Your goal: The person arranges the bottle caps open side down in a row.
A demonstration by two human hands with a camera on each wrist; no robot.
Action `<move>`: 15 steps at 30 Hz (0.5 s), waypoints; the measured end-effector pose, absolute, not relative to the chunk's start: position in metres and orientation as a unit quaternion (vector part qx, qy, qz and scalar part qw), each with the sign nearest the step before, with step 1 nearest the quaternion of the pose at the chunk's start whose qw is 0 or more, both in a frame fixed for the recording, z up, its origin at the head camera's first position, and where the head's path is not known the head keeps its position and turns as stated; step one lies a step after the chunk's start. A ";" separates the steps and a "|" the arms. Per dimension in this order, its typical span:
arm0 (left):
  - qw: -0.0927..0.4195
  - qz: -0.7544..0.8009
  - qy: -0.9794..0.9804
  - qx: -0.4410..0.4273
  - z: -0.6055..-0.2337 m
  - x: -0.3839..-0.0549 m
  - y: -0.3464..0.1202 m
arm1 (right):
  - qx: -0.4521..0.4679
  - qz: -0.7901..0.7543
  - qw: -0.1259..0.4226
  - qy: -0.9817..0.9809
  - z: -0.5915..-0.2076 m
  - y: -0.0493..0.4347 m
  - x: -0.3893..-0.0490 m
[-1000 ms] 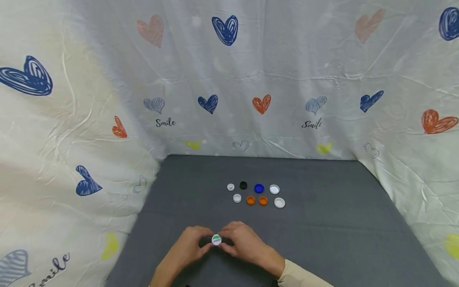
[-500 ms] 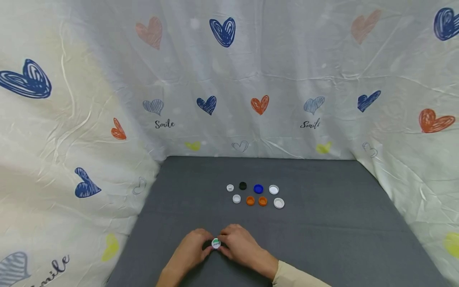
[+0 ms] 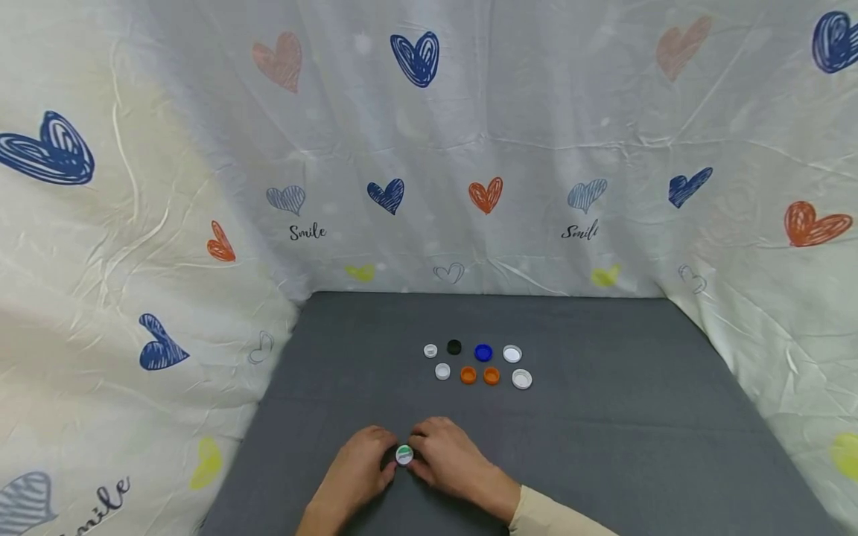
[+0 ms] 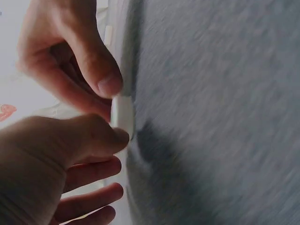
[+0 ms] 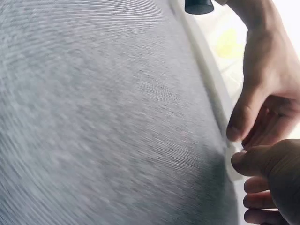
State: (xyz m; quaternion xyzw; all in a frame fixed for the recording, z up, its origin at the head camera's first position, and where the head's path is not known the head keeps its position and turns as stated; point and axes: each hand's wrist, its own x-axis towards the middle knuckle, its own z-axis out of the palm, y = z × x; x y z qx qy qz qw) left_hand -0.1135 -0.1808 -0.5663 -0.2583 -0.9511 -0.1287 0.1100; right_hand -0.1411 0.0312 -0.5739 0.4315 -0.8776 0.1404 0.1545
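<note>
A small white bottle cap (image 3: 404,455) with a green print faces up between both hands, close over the grey tabletop in the head view. From the left side, my left hand (image 3: 358,465) pinches it with thumb and finger. My right hand (image 3: 452,461) grips the opposite side. The left wrist view shows the cap (image 4: 123,113) edge-on, a thumb pressed at either end, its shadow falling on the cloth. Fingers partly cover the cap (image 5: 232,165) in the right wrist view.
Beyond the hands, two rows of caps lie with hollow sides up. The back row has white (image 3: 430,350), black (image 3: 454,347), blue (image 3: 483,352) and white (image 3: 512,353); the front row has two orange caps (image 3: 468,374) between white ones. A heart-printed curtain (image 3: 429,246) encloses the table.
Both hands have drawn slightly nearer the body with the cap and closer together. The print on the cap sits at a different angle. The rows of caps stay as they were.
</note>
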 end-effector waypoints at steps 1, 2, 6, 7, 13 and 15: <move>0.112 -0.130 -0.953 -0.250 -0.564 -0.114 -0.182 | 0.429 0.142 0.153 -0.879 -0.571 0.033 -0.142; 0.116 -0.132 -0.954 -0.243 -0.562 -0.116 -0.183 | 0.426 0.143 0.151 -0.881 -0.568 0.035 -0.144; 0.135 -0.119 -0.958 -0.224 -0.552 -0.125 -0.187 | 0.414 0.147 0.149 -0.886 -0.552 0.043 -0.154; 0.138 -0.116 -0.959 -0.221 -0.548 -0.128 -0.187 | 0.411 0.147 0.150 -0.887 -0.548 0.046 -0.157; 0.160 -0.109 -0.952 -0.237 -0.525 -0.148 -0.187 | 0.396 0.150 0.163 -0.891 -0.530 0.064 -0.179; 0.165 -0.110 -0.949 -0.247 -0.517 -0.156 -0.184 | 0.394 0.151 0.173 -0.890 -0.526 0.070 -0.188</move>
